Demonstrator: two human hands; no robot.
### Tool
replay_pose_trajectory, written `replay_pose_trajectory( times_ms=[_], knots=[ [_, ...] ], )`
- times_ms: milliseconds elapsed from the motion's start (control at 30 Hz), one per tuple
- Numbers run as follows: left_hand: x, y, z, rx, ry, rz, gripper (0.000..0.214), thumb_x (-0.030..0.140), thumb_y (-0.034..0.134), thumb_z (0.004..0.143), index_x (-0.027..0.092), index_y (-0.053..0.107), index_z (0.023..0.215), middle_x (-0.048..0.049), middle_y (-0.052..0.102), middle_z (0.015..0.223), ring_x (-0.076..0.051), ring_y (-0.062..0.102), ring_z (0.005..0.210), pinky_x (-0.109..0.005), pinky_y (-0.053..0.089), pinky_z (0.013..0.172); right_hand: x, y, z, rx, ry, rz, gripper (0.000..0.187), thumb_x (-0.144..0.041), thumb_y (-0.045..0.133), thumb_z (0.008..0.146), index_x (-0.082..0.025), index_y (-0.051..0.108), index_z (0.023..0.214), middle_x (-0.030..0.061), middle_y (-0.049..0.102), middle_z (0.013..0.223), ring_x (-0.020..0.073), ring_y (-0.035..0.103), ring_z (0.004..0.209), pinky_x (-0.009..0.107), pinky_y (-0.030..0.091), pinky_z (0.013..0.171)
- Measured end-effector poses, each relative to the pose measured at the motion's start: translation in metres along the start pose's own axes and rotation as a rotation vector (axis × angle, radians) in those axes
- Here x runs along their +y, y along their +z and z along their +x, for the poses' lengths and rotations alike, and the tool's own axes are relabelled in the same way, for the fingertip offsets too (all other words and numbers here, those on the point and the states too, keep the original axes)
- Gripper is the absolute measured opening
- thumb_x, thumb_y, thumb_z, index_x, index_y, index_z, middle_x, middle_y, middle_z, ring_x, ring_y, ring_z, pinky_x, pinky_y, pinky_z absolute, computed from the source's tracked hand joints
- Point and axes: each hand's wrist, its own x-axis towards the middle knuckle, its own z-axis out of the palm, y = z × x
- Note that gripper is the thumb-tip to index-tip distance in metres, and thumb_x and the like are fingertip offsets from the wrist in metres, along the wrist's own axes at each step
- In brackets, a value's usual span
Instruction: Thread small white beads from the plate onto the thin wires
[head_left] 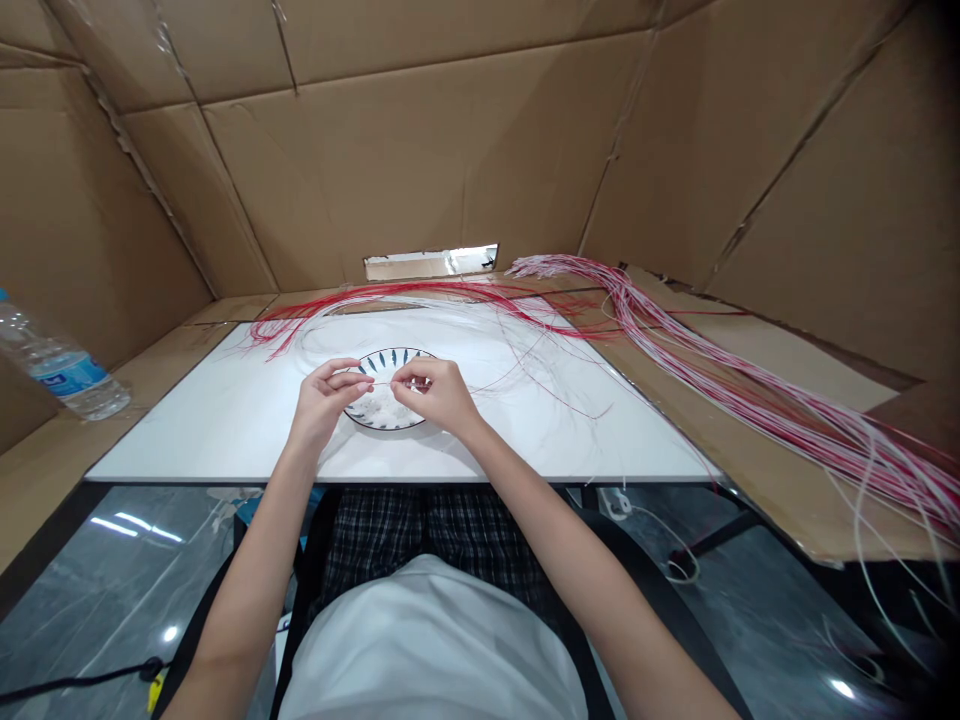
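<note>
Two hands logged over one plate; I read left to right from my remote station. A plastic water bottle lies on a cardboard ledge. The left hand is raised, wrist bent, its fingers curled and pinching a thin red wire. Beneath, a blue-patterned plate sits on the white tabletop. The right hand angles inward, its fingers pinching the same wire. Long red-and-white wires sprawl farther right.
</note>
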Motion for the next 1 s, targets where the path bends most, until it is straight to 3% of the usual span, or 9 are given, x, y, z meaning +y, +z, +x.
replay_pose_trajectory(
  times_ms=[367,733,1000],
  knots=[
    [-0.0005,-0.0002,-0.0001,-0.019,0.028,0.032,0.04,0.024,0.08,0.06,0.018,0.063,0.095,-0.0027,0.073,0.076,-0.018,0.068,0.077,-0.03,0.052,0.076,-0.0016,0.0002,-0.0001,-0.004,0.022,0.0,0.012,-0.012,0.057,0.069,-0.016,0.067,0.065,0.0002,0.064,0.065,0.011,0.055,0.06,0.021,0.041,0.058],
    [-0.0002,0.0002,-0.0006,-0.034,-0.01,-0.025,0.037,0.02,0.081,0.06,0.017,0.065,0.094,-0.0038,0.075,0.075,-0.015,0.069,0.073,-0.025,0.052,0.073,-0.0011,-0.0002,0.0005,0.007,0.018,0.015,0.012,-0.012,0.057,0.069,-0.016,0.067,0.064,-0.0003,0.063,0.064,0.0105,0.053,0.058,0.022,0.041,0.057],
    [0.0005,0.001,-0.0011,-0.019,-0.028,-0.03,0.04,0.021,0.081,0.059,0.016,0.065,0.094,-0.0047,0.075,0.075,-0.018,0.069,0.075,-0.029,0.052,0.076,-0.0006,0.0001,0.0002,0.008,0.006,0.014,0.012,-0.012,0.057,0.069,-0.015,0.068,0.064,0.0001,0.063,0.063,0.0105,0.053,0.058,0.022,0.041,0.058]
  ],
)
